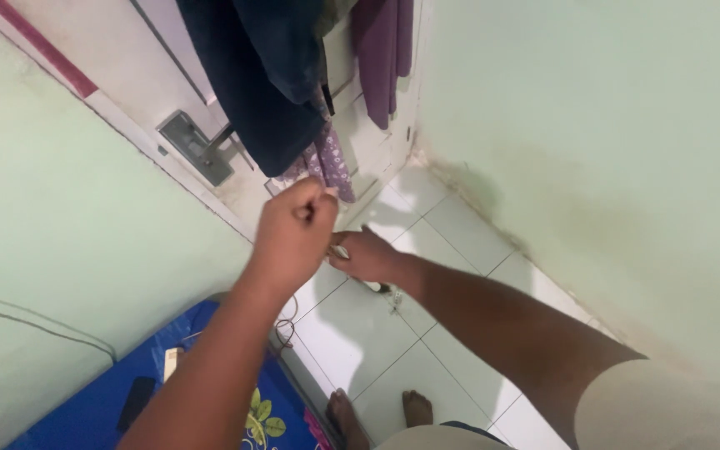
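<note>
A person stands barefoot on white floor tiles (460,242) in a pale green corner; the left hand (293,229) is raised and closed in a fist, pinching the tip of a purple patterned cloth (331,162) that hangs with dark garments (268,75) on a white door (127,58); the right hand (368,257), just below, is curled around a small pale object, too hidden to identify; a blue mattress (102,400) lies at lower left.

Home bedroom, clothes (268,75) hung on door (127,75), tiled floor (393,350)
</note>
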